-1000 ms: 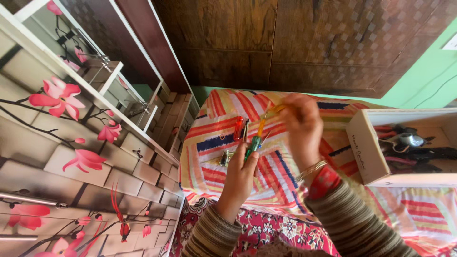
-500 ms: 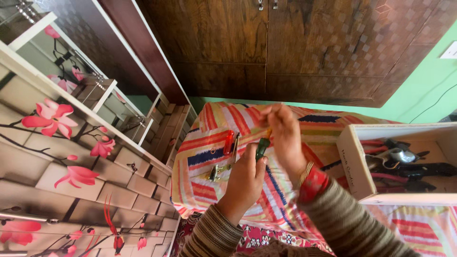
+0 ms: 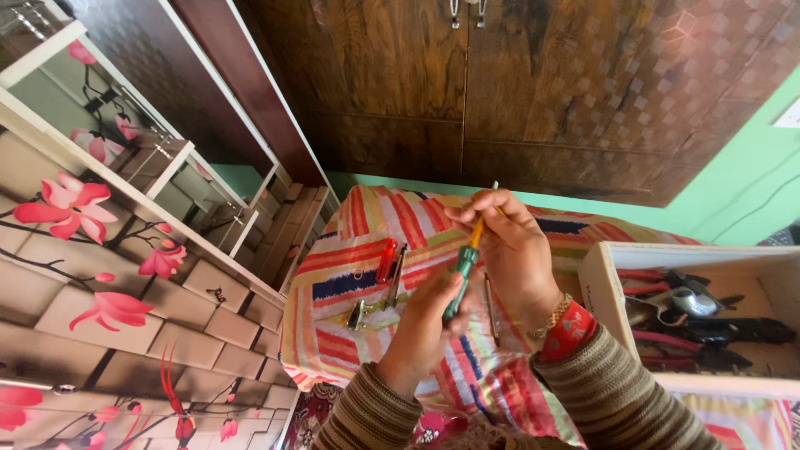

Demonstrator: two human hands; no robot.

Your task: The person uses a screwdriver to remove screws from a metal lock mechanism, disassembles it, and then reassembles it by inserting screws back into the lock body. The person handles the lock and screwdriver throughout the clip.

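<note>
Both hands hold one screwdriver (image 3: 464, 265) with a green handle and an orange shaft collar, raised above a striped cloth (image 3: 350, 242). My left hand (image 3: 425, 321) grips the green handle from below. My right hand (image 3: 508, 246) closes round the orange upper part and the metal tip. On the cloth just left of the hands lie a red-handled screwdriver (image 3: 386, 260), a thin metal rod (image 3: 395, 277) and a small brass fitting (image 3: 358, 315). Another thin shaft (image 3: 491, 312) lies under my right wrist.
A white open box (image 3: 692, 312) at the right holds red-handled pliers and other dark tools. A dark wooden wardrobe (image 3: 500, 92) stands behind. A mirrored, flower-printed cabinet (image 3: 125, 250) fills the left side. A green wall (image 3: 733, 192) is at the far right.
Both hands with the green screwdriver have shifted slightly; the right hand has moved up over the orange end. The camera view has tilted a little.
</note>
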